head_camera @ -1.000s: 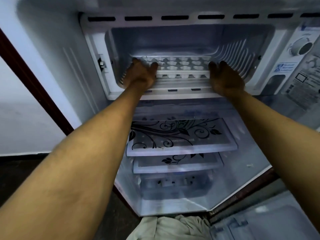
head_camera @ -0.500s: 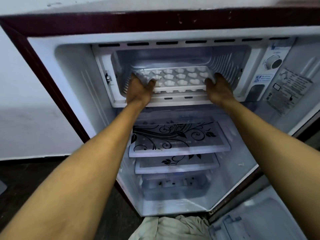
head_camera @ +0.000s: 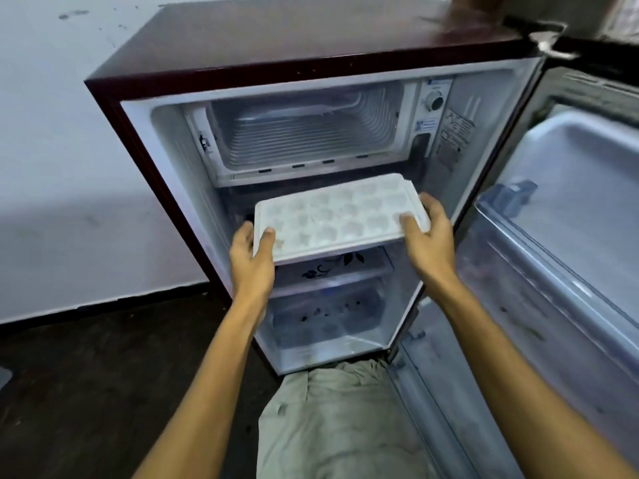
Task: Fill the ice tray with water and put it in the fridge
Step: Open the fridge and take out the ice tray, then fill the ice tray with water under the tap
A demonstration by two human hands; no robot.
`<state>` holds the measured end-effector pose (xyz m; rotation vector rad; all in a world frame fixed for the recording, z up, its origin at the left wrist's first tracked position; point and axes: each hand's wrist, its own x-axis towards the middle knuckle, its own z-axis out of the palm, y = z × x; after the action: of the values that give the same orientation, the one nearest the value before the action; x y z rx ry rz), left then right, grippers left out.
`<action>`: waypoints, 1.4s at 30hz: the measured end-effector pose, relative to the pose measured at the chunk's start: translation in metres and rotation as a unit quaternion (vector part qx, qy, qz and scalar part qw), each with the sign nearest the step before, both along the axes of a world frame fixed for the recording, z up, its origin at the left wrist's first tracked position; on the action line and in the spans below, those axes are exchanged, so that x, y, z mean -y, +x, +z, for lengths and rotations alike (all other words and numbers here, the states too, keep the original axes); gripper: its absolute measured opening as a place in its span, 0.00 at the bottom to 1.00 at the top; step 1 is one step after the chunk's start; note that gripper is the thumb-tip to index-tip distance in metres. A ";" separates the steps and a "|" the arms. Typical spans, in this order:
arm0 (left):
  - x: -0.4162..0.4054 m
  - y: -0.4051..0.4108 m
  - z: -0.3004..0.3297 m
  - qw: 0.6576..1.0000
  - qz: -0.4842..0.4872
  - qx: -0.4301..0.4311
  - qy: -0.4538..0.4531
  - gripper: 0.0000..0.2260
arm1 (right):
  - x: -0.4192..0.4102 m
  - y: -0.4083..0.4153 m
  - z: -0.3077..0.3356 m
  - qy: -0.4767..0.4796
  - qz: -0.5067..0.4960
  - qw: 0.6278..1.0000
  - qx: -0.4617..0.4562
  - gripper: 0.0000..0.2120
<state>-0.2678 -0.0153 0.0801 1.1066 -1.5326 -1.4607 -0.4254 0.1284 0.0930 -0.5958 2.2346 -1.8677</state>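
Note:
A white ice tray with several heart-shaped cells hangs level in front of the open maroon fridge, below the freezer compartment. My left hand grips the tray's left end, thumb on top. My right hand grips its right end, thumb on the rim and fingers underneath. The freezer compartment has nothing inside. Whether the cells hold water is unclear.
The fridge door stands open at the right. Glass shelves with a floral print and a crisper drawer sit below the tray. My knee in pale trousers is at the fridge's foot. Dark floor and a white wall lie left.
Both hands have drawn the ice tray out of the freezer compartment and lowered it in front of the shelves. The view has pulled back from the fridge.

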 end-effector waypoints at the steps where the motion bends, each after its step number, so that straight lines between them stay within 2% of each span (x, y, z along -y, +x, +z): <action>1: -0.013 0.012 0.001 1.000 0.003 -0.007 0.013 0.23 | -0.015 0.014 -0.003 -0.006 -0.006 1.000 0.007 0.21; 4: -0.048 0.044 0.004 0.999 0.009 -0.030 0.037 0.21 | -0.059 0.055 -0.010 -0.025 -0.016 0.999 0.034 0.19; 8: -0.087 0.076 0.006 0.997 -0.016 -0.057 0.053 0.11 | -0.116 0.103 -0.026 -0.039 -0.026 0.997 0.057 0.18; 11: -0.112 0.090 0.000 0.995 -0.038 -0.048 0.080 0.17 | -0.159 0.135 -0.038 -0.050 -0.062 0.993 0.081 0.19; 20: -0.203 0.101 -0.018 0.968 -0.209 0.021 0.135 0.11 | -0.287 0.227 -0.057 -0.061 -0.232 0.961 0.138 0.19; 28: -0.305 0.092 -0.031 0.901 -0.395 0.076 0.160 0.11 | -0.390 0.309 -0.058 -0.075 -0.420 0.889 0.166 0.18; 33: -0.387 0.083 -0.044 0.845 -0.498 0.104 0.163 0.09 | -0.453 0.358 -0.056 -0.086 -0.538 0.821 0.170 0.16; 42: -0.556 0.098 -0.038 0.746 -0.638 0.118 0.151 0.08 | -0.557 0.438 -0.047 -0.100 -0.685 0.708 0.142 0.16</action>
<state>-0.1700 0.5409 0.0425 0.2331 -2.4990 -2.5735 0.0122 0.6850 0.0455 1.7501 2.2933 -2.3382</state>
